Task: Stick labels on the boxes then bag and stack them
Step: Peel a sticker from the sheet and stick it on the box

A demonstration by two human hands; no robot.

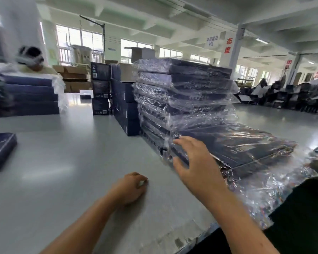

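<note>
Grey worktop [62, 162], factory hall. Bagged boxes [184, 92] stacked centre-right, with a lower stack [237, 151] in front. Right hand [195, 162]: fingers spread, at lower stack's near corner. Left hand [130, 189]: fingers curled round pale scrap [141, 183], possibly a label. Advice: square edges flush, smooth loose film.

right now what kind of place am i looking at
Probably a factory packing floor or warehouse: a tall stack of plastic-bagged dark boxes sits on a long grey worktable, and cardboard cartons are piled behind it in a big open hall.
</note>
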